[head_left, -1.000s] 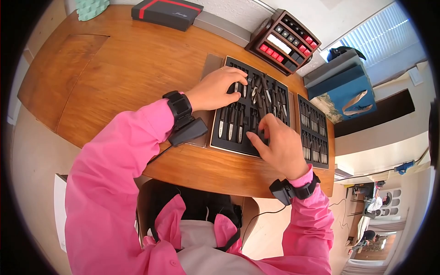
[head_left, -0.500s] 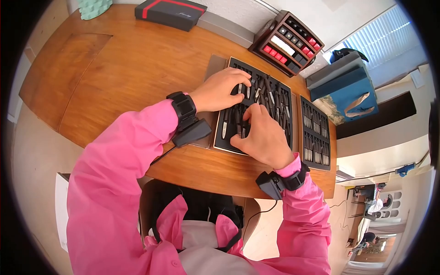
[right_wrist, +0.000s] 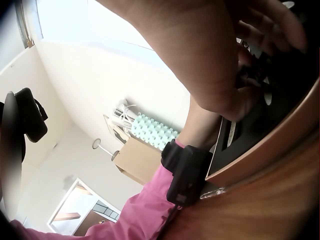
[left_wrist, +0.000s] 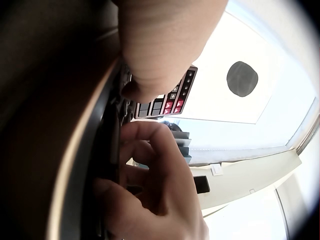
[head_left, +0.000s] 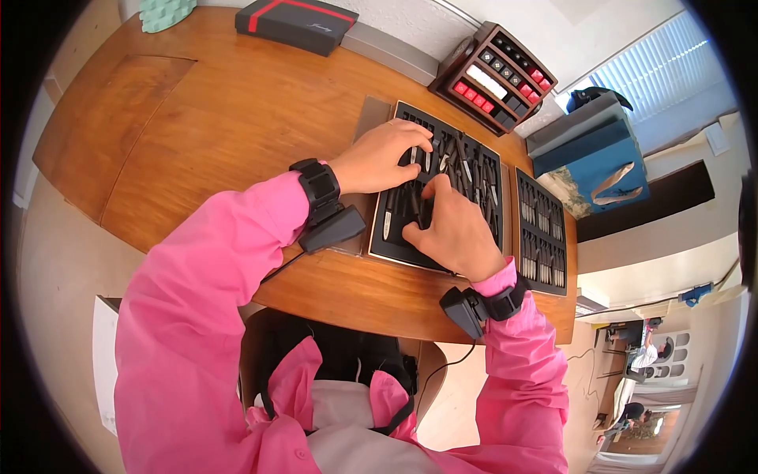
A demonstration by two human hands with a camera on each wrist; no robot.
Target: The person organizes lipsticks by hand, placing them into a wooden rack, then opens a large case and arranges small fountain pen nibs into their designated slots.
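Note:
A black tray in a flat box (head_left: pixel 388 243) lies on the wooden table, holding dark-handled cutlery pieces with silver ends. Several lie heaped loosely (head_left: pixel 467 170) on the right side; one sits in a slot (head_left: pixel 388 223) at the near left. My right hand (head_left: pixel 459 233) is over the near part, thumb and forefinger curled about a dark-handled piece (head_left: pixel 416 199); its fingertips are partly hidden. In the right wrist view my right thumb (right_wrist: pixel 241 104) presses toward dark pieces. My left hand (head_left: pixel 384 156) rests over the tray's left side, fingers and thumb spread, silver ends visible between them.
A second tray (head_left: pixel 543 272) with cutlery in rows lies on the right. Behind stand a wooden rack (head_left: pixel 466 69) of black and red blocks, a blue bag (head_left: pixel 604 162) and a black box with red ribbon (head_left: pixel 296 28). A cable (head_left: pixel 272 272) hangs from my left wrist.
My right hand has moved left across the tray, from its near middle to the pieces at the near left, then shifted slightly. My left hand has stayed in nearly the same place on the tray.

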